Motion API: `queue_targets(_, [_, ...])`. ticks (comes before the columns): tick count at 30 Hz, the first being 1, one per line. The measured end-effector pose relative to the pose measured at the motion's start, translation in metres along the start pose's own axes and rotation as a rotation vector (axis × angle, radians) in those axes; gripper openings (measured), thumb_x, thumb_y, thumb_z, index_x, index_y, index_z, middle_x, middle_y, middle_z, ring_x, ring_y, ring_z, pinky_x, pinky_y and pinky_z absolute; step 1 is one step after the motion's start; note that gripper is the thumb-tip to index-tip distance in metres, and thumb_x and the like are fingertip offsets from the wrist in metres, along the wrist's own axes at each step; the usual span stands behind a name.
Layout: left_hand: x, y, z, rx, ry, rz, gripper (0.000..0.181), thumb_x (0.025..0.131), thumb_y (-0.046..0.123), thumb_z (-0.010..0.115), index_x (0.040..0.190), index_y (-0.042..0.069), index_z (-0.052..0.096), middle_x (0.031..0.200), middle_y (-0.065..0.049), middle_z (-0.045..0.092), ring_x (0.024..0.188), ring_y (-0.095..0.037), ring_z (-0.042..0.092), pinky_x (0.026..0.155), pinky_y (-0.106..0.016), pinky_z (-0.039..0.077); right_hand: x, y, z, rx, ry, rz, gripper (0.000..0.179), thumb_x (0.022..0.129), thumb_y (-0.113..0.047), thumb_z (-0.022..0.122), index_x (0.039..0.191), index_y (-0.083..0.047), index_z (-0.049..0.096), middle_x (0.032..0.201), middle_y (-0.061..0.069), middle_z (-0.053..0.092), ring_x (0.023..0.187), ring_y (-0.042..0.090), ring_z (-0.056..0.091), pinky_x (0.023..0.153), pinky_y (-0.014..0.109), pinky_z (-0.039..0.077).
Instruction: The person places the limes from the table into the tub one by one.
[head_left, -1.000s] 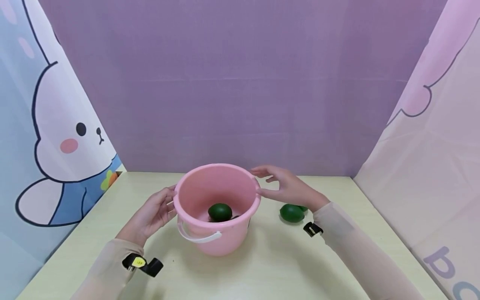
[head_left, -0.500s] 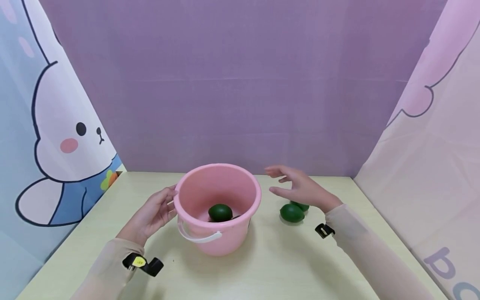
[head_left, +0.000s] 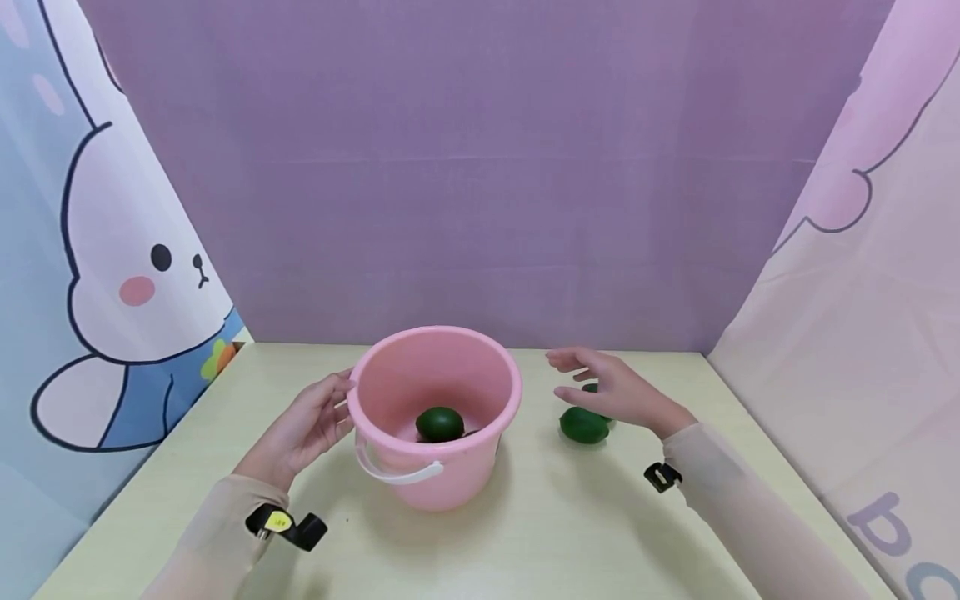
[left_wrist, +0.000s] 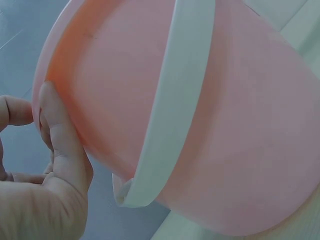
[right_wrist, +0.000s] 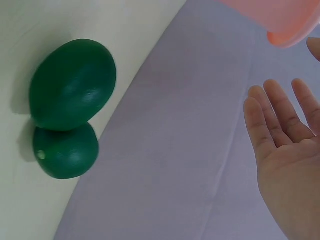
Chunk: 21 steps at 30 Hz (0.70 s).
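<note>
A pink bucket (head_left: 442,479) with a white handle (head_left: 401,477) stands upright on the table. My left hand (head_left: 303,425) holds its left rim; in the left wrist view the thumb (left_wrist: 60,125) lies against the outer wall under the lip, a bent finger at the lip's edge. Inside the bucket lies a dark green lime (head_left: 440,424), with something dark partly hidden beneath it. My right hand (head_left: 618,387) hovers right of the bucket, fingers loosely spread, holding nothing. Below it are two green limes, the nearer lime (head_left: 584,426) and a partly covered lime (right_wrist: 67,152), touching each other.
The pale table (head_left: 450,558) ends at a purple backdrop (head_left: 480,183). A printed cloth with a cartoon rabbit (head_left: 142,275) stands at the left, a pale cloth (head_left: 862,333) at the right. Both sleeves carry black wrist straps.
My right hand has left the bucket's right rim and moved right, toward the two limes on the table. The left hand and the bucket have stayed in place.
</note>
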<state>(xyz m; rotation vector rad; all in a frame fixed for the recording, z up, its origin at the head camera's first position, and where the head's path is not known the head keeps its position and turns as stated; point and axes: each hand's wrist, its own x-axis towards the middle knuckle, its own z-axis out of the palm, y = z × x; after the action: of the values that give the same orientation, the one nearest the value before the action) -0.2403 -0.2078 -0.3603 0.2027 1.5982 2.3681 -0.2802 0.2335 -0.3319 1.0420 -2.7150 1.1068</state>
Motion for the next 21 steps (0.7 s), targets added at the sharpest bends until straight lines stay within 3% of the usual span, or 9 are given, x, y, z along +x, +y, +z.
queue_targets(8, [0.000, -0.001, 0.000, 0.007, 0.012, -0.007, 0.044, 0.104, 0.016, 0.047, 0.146, 0.002, 0.038, 0.128, -0.010, 0.052, 0.099, -0.012, 0.060, 0.076, -0.017, 0.058, -0.010, 0.015, 0.005, -0.004, 0.021, 0.016, 0.051, 0.094, -0.030, 0.072, 0.139, -0.016, 0.054, 0.134, 0.000, 0.060, 0.123, 0.023, 0.057, 0.101, 0.044, 0.050])
queue_targets(14, [0.000, -0.002, 0.001, 0.014, 0.016, -0.009, 0.043, 0.105, 0.018, 0.048, 0.145, 0.004, 0.041, 0.129, -0.010, 0.051, 0.100, -0.013, 0.060, 0.076, -0.017, 0.058, -0.021, 0.024, 0.010, 0.000, 0.028, 0.058, 0.050, 0.094, -0.035, 0.072, 0.138, -0.019, 0.055, 0.134, -0.003, 0.059, 0.123, 0.021, 0.056, 0.102, 0.050, 0.049])
queue_targets(21, [0.000, -0.003, 0.001, 0.007, 0.016, -0.014, 0.037, 0.105, 0.017, 0.047, 0.141, 0.006, 0.046, 0.125, -0.008, 0.053, 0.099, -0.012, 0.060, 0.077, -0.017, 0.057, -0.033, 0.035, 0.015, -0.066, 0.024, 0.088, 0.052, 0.094, -0.038, 0.071, 0.139, -0.018, 0.055, 0.135, -0.002, 0.059, 0.122, 0.023, 0.057, 0.102, 0.045, 0.050])
